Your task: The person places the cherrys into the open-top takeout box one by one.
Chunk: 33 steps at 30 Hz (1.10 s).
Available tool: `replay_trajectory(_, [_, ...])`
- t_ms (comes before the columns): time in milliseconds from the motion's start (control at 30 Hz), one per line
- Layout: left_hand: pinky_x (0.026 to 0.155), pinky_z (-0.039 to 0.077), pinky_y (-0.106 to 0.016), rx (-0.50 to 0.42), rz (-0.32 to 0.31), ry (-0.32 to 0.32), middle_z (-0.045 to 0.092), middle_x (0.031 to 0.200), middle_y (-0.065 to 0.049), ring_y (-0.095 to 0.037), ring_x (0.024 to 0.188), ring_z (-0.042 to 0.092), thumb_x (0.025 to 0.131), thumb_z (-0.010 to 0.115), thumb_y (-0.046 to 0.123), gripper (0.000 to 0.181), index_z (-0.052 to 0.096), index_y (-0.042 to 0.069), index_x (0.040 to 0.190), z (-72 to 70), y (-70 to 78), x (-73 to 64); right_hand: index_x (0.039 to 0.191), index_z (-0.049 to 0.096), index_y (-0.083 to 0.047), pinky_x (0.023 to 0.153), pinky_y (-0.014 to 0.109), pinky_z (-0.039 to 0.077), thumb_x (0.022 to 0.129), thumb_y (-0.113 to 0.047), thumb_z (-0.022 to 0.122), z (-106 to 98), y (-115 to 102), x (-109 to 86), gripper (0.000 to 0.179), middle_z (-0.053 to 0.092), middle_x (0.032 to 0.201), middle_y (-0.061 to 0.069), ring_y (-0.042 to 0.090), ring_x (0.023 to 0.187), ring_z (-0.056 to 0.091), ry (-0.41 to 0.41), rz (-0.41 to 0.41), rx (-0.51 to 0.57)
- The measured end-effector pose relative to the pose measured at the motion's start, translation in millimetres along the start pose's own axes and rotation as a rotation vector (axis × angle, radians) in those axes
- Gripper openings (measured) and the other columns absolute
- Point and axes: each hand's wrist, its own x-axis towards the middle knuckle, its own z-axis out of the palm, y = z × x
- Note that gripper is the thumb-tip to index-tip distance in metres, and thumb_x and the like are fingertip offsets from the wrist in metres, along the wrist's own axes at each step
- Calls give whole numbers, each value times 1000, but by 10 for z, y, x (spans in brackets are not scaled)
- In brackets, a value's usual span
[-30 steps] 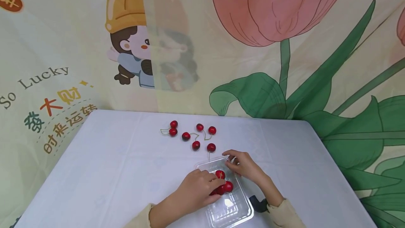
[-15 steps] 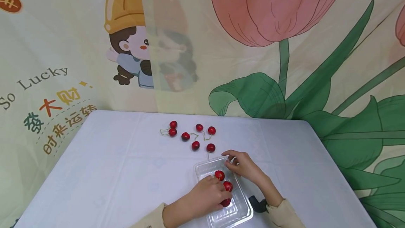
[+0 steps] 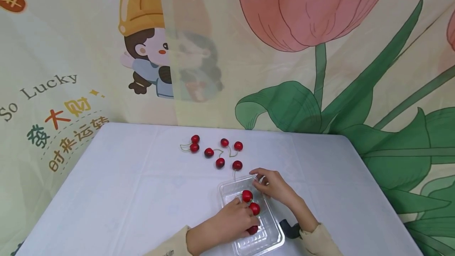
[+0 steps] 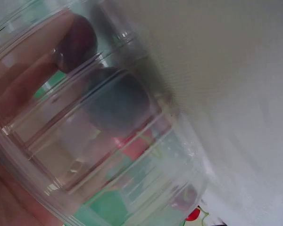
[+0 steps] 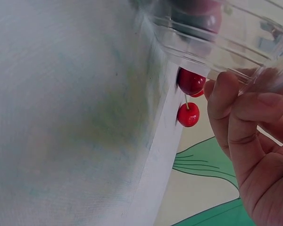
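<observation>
Plainly, the head view has the left hand [image 3: 231, 222] nearer the fruit, thumb and fingers pinching the closest cherry [image 3: 252, 230] inside the clear tray [image 3: 267, 238], whose long axis runs away from the person; the right hand [image 3: 274, 187] grips its far right corner. Through the wall, the left wrist view shows (dimly) fingertips against a dark cherry; the right wrist view adds bent fingers at the rim, loose cherries [image 5: 188, 115] beyond.
</observation>
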Motion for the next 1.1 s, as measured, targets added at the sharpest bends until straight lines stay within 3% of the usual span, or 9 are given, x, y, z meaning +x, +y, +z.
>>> replay_trajectory(500, [67,33,-21,-35,-24,-6,67,80,16,-2,78,59,79,79,40,19,70,32,93,-20,-14,-16,120,63,-2,48,20,48,90,-3,66,3,-14,-7,30,61,85,3,9,57,52,-6,4,3])
replay_trajectory(833, [70,37,-19,-27,-14,-4,69,93,18,-3,86,59,82,74,47,22,72,33,99,-98,-111,-64,120,63,-1,48,20,49,89,-3,66,8,-5,-11,30,61,84,3,9,57,53,1,-1,-3])
replay_trajectory(1100, [77,46,-18,-64,-42,95,71,102,14,-5,94,62,87,72,41,23,74,29,107,-166,-269,-137,119,63,-1,48,19,48,89,-3,67,4,-14,-15,31,61,85,5,8,57,52,0,-1,2])
